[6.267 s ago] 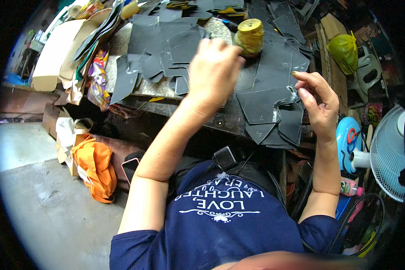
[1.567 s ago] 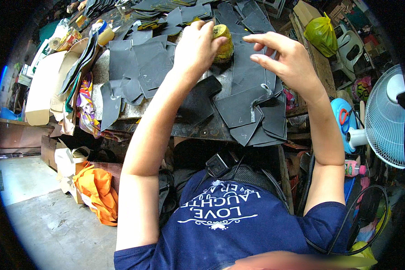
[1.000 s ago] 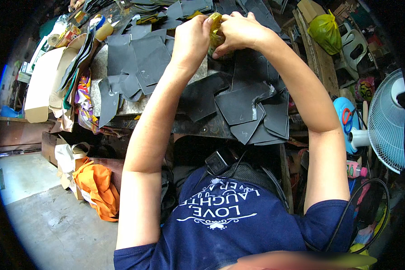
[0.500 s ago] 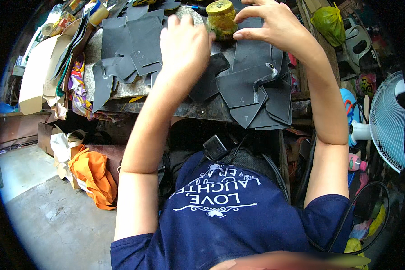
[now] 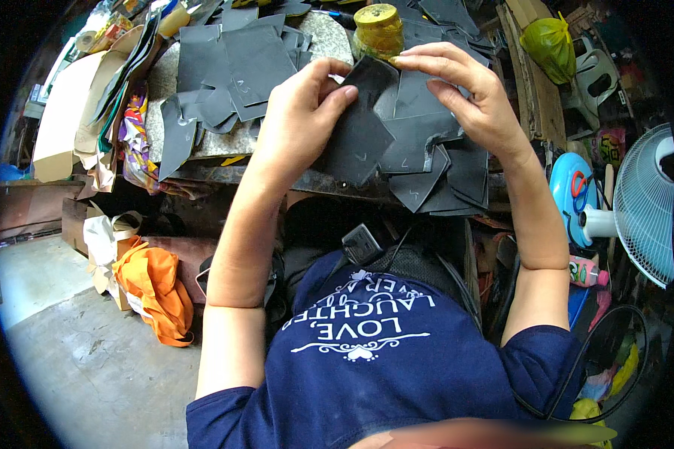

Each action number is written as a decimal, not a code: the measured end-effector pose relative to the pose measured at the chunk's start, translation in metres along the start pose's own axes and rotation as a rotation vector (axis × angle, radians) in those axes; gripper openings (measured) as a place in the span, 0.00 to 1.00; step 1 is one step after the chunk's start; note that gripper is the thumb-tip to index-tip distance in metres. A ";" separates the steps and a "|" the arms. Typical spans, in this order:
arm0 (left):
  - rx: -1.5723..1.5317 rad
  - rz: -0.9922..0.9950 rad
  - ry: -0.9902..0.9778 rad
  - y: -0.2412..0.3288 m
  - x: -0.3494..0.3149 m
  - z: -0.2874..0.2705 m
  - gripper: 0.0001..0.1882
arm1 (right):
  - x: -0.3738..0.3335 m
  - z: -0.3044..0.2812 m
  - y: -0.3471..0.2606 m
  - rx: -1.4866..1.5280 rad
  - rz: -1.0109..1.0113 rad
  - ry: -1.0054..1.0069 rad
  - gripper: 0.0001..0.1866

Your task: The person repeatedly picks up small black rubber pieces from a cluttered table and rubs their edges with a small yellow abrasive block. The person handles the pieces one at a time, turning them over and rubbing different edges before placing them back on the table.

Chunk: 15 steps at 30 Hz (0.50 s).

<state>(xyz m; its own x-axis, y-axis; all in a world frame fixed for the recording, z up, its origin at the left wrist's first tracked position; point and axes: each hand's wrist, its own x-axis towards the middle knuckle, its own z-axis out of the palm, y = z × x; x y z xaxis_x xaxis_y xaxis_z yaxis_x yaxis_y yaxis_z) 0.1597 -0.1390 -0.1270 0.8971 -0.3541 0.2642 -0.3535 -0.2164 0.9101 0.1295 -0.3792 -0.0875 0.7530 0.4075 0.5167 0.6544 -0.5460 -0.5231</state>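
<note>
My left hand pinches the upper left edge of a dark, flat cut-out piece, thumb on top, and holds it tilted over the table's front edge. My right hand is at that piece's upper right corner. Its fingers stretch toward the corner with the thumb held apart, and I see nothing gripped in it. The fingertips are close to the base of a yellow-stained round jar, which stands just behind. More black cut pieces lie overlapped under and beside the right hand, one with a shiny smear.
A stack of black pieces lies on a speckled slab at the left. Cardboard sheets lean at the far left. A white fan and blue round object stand right. An orange bag sits low left.
Both hands have come down from beside the jar toward me. The left hand now holds up a black piece, and the right has moved to that piece's corner.
</note>
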 end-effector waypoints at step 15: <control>-0.580 -0.259 -0.323 0.013 -0.017 -0.019 0.17 | -0.018 0.004 -0.005 0.303 0.059 -0.076 0.21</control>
<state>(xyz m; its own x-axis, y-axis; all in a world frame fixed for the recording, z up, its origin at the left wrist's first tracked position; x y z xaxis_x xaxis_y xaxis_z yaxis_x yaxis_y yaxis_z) 0.1449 -0.1187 -0.1134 0.7779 -0.6283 -0.0093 0.1389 0.1575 0.9777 0.1131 -0.3807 -0.0968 0.7860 0.4415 0.4327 0.5911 -0.3320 -0.7351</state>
